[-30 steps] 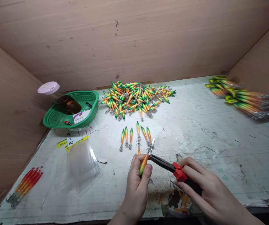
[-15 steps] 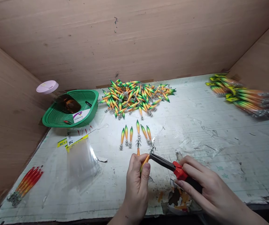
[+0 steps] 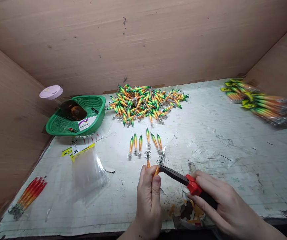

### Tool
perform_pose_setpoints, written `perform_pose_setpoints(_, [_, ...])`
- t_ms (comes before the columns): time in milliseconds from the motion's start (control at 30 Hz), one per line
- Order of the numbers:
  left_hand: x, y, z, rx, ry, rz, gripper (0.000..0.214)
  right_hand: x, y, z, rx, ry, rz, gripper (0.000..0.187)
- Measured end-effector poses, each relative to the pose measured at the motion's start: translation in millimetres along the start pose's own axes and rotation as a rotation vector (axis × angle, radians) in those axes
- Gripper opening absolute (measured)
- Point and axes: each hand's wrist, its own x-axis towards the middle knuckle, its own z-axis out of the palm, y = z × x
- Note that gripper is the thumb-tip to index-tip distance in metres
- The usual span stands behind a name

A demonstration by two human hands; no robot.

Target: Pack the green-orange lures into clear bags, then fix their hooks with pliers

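Note:
My left hand [image 3: 148, 198] is closed around two fishing lures. One squid jig [image 3: 157, 170] is pinched by thumb and finger, its hook crown tilted up and to the right. The second lure [image 3: 148, 160] sticks up behind the fingers, hooks on top. My right hand [image 3: 215, 200] grips red-and-black pliers [image 3: 193, 185]. Their jaw tips touch or nearly touch the first jig just below its hooks; whether they bite on it I cannot tell. Beyond the hands, several green-and-orange jigs [image 3: 140, 145] lie in a loose row, hooks toward me.
A heap of jigs [image 3: 143, 103] lies against the back wall. The green basket [image 3: 48, 128] stands left, beside a pink-lidded cup [image 3: 51, 92]. Clear bags [image 3: 87, 173] and red-orange lures [image 3: 30, 193] lie left; packed jigs [image 3: 270, 103] are at right.
My left hand has turned slightly, so the pinched jig stands a little more upright and less of its body shows. The pliers' tips remain beside it.

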Motion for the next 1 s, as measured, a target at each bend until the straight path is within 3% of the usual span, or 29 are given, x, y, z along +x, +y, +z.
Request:
perform_pose_setpoints(233, [-3.0, 6.9, 6.9, 0.014, 0.089, 0.044, 0.032, 5.8, -0.6, -6.6, -0.041, -0.007, -0.046, 0.012])
perform_pose_setpoints(500, [-1.8, 6.7, 6.8, 0.121, 0.065, 0.134, 0.031, 2.5, -0.4, -9.6, -0.028, -0.032, 0.0, 0.013])
perform_pose_setpoints(800, [6.3, 8.2, 4.4, 0.324, -0.029, 0.259, 0.03, 3.5, 10.0, -13.4, -0.038, -0.054, -0.08, 0.012])
perform_pose_setpoints(1000, [13.8, 2.2, -1.1, 0.28, -0.103, 0.241, 0.028, 7.9, 18.9, -12.5, -0.005, -0.03, -0.124, 0.01])
